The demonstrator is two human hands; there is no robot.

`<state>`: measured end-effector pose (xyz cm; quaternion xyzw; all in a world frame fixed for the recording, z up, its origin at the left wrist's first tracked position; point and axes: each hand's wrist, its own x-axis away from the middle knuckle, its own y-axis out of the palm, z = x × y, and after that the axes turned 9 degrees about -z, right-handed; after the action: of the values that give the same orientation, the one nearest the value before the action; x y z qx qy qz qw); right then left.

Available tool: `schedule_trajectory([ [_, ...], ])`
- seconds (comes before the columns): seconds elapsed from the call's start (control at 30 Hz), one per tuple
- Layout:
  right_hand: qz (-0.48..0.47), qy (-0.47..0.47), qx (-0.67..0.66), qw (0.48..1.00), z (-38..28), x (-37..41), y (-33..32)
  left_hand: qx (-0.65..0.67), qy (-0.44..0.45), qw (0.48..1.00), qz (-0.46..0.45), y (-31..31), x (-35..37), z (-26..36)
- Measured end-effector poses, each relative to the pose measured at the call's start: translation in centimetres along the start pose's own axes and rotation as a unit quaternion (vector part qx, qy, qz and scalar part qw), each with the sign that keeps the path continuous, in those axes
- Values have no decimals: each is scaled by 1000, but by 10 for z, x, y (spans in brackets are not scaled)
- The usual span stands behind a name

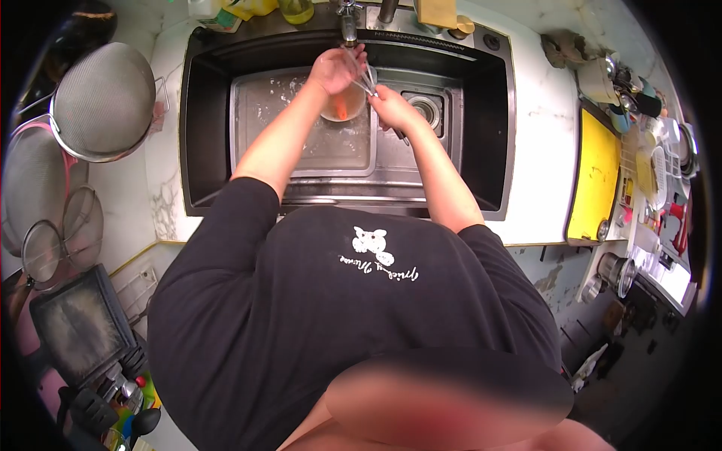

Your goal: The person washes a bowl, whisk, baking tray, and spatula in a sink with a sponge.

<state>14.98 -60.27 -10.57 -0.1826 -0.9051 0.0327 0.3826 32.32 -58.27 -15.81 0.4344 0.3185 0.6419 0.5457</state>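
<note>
My left hand (335,71) is under the faucet (348,31), palm partly showing and fingers apart, close beside the wire loops of a whisk (366,80). Whether the fingers touch the wires is hard to tell. My right hand (392,107) is closed round the whisk near the base of its loops, and the dark handle end sticks out below the hand. Beneath my left hand, a pale round bowl (331,113) with something orange (342,111) in it stands in a grey rectangular tub (301,171), which holds water.
The dark sink (485,113) surrounds the tub, with its drain (425,111) at the right. Bottles (297,10) and a yellow sponge-like block (436,13) line the back edge. Sieves (104,101) hang at the left; a yellow board (594,180) is at the right.
</note>
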Motion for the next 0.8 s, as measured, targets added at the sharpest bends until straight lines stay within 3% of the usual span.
schedule_trajectory([
  [0.03,17,-36,42,998,7,-9,1,150,18,988,-33,-5,1,-5],
  [0.07,32,-71,84,993,14,-17,1,150,17,988,-33,-9,0,-10],
  [0.13,14,-38,64,997,19,-30,1,209,-11,959,-193,-32,-9,-20],
  [0.17,69,-78,99,990,25,-39,4,131,-15,988,-78,-39,-16,-20],
  [0.2,123,-118,134,976,30,-46,8,131,-14,988,-76,-33,-16,-23],
  [0.23,122,-118,134,976,25,-47,12,28,-10,998,58,-21,-18,-29],
  [0.27,203,-124,141,961,19,-49,18,-77,-5,979,190,-10,-19,-32],
  [0.3,283,-130,148,939,18,-52,20,-98,-4,983,153,-9,-21,-34],
  [0.33,283,-131,148,938,18,-54,19,-99,-4,983,153,-10,-22,-34],
  [0.37,282,-129,149,939,17,-57,15,-218,46,961,164,-11,-22,-33],
  [0.43,282,-127,151,939,14,-59,8,-443,142,867,177,-10,-21,-28],
  [0.47,226,-99,117,962,13,-60,5,-443,142,867,177,-11,-20,-23],
  [0.53,167,-71,84,980,13,-62,-3,-538,110,832,74,-17,-18,-7],
  [0.57,150,-68,101,981,14,-61,-8,-622,76,776,63,-25,-19,0],
  [0.6,132,-63,118,982,15,-61,-10,-622,76,777,65,-25,-14,7],
  [0.67,87,-22,88,992,4,-46,-14,-772,-4,635,-25,-16,-4,24],
  [0.73,116,-123,128,977,11,-53,-17,-789,-6,613,-44,0,4,34],
  [0.8,121,-152,116,974,11,-55,-15,-844,-134,520,-5,21,7,40],
])
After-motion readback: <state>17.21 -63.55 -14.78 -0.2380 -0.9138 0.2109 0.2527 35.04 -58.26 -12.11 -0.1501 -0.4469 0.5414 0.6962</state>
